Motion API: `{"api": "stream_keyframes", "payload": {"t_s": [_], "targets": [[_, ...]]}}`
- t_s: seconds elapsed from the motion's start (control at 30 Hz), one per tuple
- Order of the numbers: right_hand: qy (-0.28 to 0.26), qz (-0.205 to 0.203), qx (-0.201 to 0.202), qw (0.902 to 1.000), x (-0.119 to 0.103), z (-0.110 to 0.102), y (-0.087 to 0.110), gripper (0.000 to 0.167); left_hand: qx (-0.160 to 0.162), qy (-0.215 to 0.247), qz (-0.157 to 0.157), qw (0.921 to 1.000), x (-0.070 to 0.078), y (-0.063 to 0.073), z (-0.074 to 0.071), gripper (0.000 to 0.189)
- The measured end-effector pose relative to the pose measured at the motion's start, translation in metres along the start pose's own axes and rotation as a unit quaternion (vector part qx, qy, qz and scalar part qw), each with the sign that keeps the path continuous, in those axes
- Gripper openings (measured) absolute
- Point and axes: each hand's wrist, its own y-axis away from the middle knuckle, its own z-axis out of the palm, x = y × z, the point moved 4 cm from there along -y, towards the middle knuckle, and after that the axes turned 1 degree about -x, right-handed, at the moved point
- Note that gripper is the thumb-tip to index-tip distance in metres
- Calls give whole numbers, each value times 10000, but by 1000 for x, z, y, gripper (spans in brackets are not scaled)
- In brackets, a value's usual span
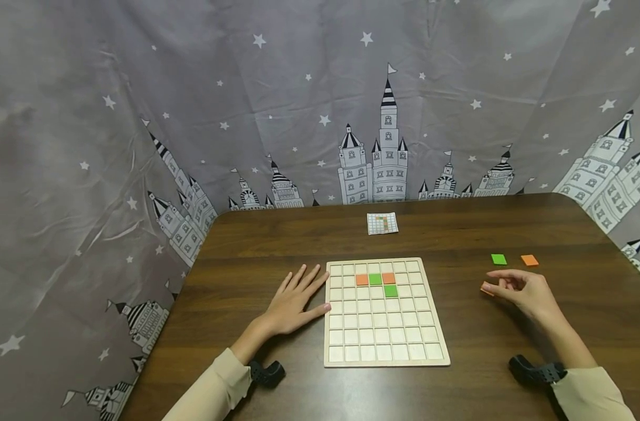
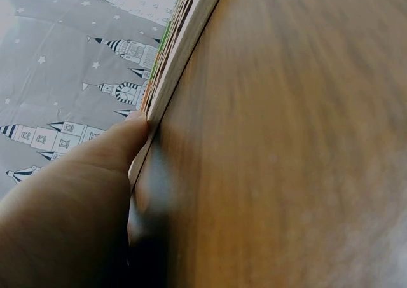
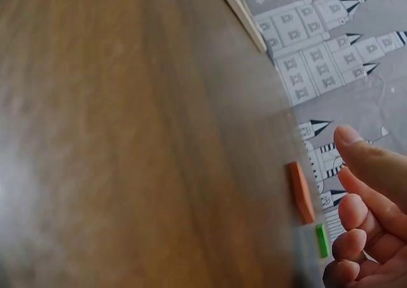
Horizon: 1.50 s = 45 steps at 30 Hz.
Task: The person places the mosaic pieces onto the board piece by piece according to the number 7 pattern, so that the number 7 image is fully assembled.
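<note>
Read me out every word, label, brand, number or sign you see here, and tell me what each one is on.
There is no readable text in these views.
Small white card: a partly coloured grid; any finer marks are too small to read.
Grid board: plain cells and coloured tiles, no lettering visible.
Grey backdrop: printed stars and castles, no lettering visible.
Black wristbands: no brand can be made out.

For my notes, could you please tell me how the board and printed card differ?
The board is much larger than the printed card. The board looks wooden and thick; the printed card looks thin. The left hand touches the board, not the printed card. Both show grids and lie on the table.
</note>
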Motion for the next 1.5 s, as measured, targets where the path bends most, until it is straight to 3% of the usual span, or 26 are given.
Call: {"api": "stream_keyframes", "payload": {"t_s": [0.37, 0.97, 1.5], "targets": [[-210, 90, -149, 9996, 13, 4, 2, 40, 3, 27, 24, 10000, -2, 0, 2, 75], [661, -253, -220, 9972, 12, 4, 0, 31, 16, 40, -13, 10000, 0, 1, -1, 75], [449, -460, -235, 9977, 10, 4, -1, 27, -149, -96, -104, 9998, -2, 0, 1, 76]]}}
